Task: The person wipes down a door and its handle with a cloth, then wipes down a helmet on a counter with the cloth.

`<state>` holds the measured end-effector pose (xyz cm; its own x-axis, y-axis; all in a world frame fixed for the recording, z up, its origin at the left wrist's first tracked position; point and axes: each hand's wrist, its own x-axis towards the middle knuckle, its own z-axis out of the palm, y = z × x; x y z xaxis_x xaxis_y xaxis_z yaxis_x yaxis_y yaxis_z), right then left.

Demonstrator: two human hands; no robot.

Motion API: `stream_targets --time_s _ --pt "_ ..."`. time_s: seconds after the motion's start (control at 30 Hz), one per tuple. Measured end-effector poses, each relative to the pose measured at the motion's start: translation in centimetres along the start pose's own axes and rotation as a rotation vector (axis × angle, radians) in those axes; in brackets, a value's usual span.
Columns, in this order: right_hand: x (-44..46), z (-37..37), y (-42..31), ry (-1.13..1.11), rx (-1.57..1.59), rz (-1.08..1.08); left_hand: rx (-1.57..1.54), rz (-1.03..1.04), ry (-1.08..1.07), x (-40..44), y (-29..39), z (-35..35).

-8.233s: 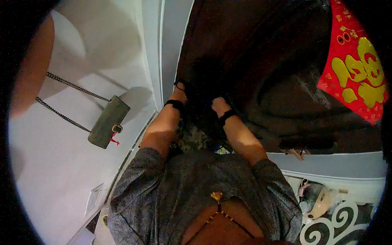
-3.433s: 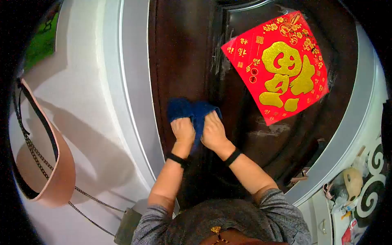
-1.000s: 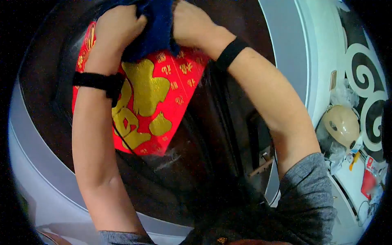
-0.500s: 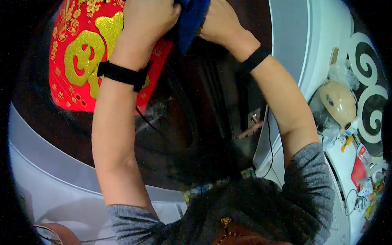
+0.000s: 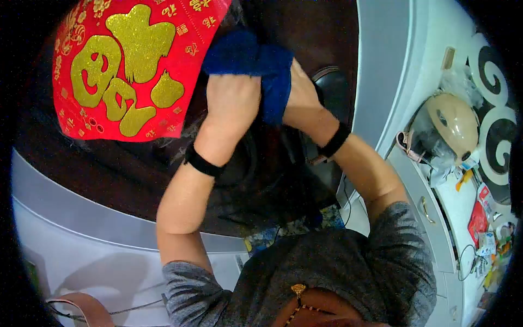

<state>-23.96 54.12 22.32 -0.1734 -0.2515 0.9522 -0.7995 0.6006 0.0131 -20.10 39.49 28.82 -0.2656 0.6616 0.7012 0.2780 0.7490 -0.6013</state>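
A dark blue cloth (image 5: 277,82) is bunched up against the dark door (image 5: 136,174). My left hand (image 5: 233,98) is closed on it, with the cloth covering its fingertips. On the other side, my right hand (image 5: 302,90) grips the cloth's edge; part of its fingers is hidden behind the fabric. A red sheet with raised gold lettering (image 5: 144,43) hangs on the door to the left of my hands. Just right of my right hand is a glossy black panel (image 5: 331,87) on the door. Black bands circle both wrists.
A grey door frame (image 5: 376,82) runs down the right. Beyond it, a white cabinet (image 5: 436,210) carries a beige helmet (image 5: 452,125), plastic bags, a red packet (image 5: 478,220) and small clutter. A patterned mat (image 5: 261,240) lies at the door's foot.
Both hands have come down and closer together with the blue cloth. The red sheet's lettering, hidden behind my left arm before, now shows, and the door's black panel has come into sight.
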Motion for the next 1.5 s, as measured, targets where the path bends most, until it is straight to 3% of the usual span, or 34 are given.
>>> stream_targets --time_s 0.13,0.2,0.23,0.37,0.43,0.6,0.67,0.8,0.87,0.9,0.97,1.03,1.17,1.3,1.37,1.47,1.5 --pt "-5.2 0.3 -0.7 -0.059 0.110 0.038 -0.038 -0.017 -0.091 -3.4 3.1 1.1" --pt "-9.3 0.8 -1.9 -0.101 0.083 0.083 -0.166 -0.044 -0.241 -5.3 5.2 1.4" --pt "-11.4 1.3 -2.2 -0.144 0.066 0.125 -0.285 -0.028 -0.149 -6.8 6.0 2.1" --pt "-20.4 4.0 -2.6 -0.302 0.089 0.114 -0.266 -0.043 -0.331 -13.4 10.2 4.9" --pt "-22.8 4.9 -3.2 -0.466 0.037 0.418 -0.306 0.005 -0.443 -15.7 11.5 5.3" --pt "-18.1 3.0 -5.7 -0.349 0.061 0.239 -0.222 -0.050 -0.437 -19.3 10.9 5.8" --pt "-17.6 3.4 -6.5 -0.294 0.038 0.186 -0.306 -0.187 -0.355 -20.3 10.3 6.0" --pt "-14.7 5.8 -10.7 -0.269 0.229 0.245 -0.250 -0.253 -0.241 -22.2 6.3 3.2" --pt "-14.0 7.8 -13.0 -0.212 0.274 0.249 -1.244 -0.863 -0.171 -23.2 3.5 1.0" --pt "-13.7 8.5 -14.3 -0.262 0.252 0.269 -1.239 -0.867 -0.170 -24.6 2.6 0.4" --pt "-13.4 10.2 -15.7 -0.305 0.230 0.278 -0.468 -0.334 -0.003 -27.3 0.7 -0.3" --pt "-13.9 12.3 -16.4 -0.391 0.136 0.005 -0.471 -0.382 -0.018 -29.2 -0.1 -1.4" --pt "-11.4 14.3 -20.4 -0.465 0.199 0.023 -0.391 -0.397 -0.083 -32.5 -2.7 -4.0" --pt "-8.3 15.4 -23.5 -0.376 0.254 -0.100 -0.430 -0.527 -0.185 -33.9 -5.9 -5.8" --pt "-6.1 16.0 -24.3 -0.367 0.311 -0.094 -0.356 -0.501 -0.165 -34.2 -8.2 -5.3" --pt "-3.2 17.9 -24.0 -0.111 0.331 -0.192 -0.156 -0.381 -0.205 -32.6 -11.2 -6.6" --pt "-1.9 17.9 -24.2 -0.081 0.288 -0.218 -0.088 -0.350 -0.117 -31.2 -12.2 -7.1"
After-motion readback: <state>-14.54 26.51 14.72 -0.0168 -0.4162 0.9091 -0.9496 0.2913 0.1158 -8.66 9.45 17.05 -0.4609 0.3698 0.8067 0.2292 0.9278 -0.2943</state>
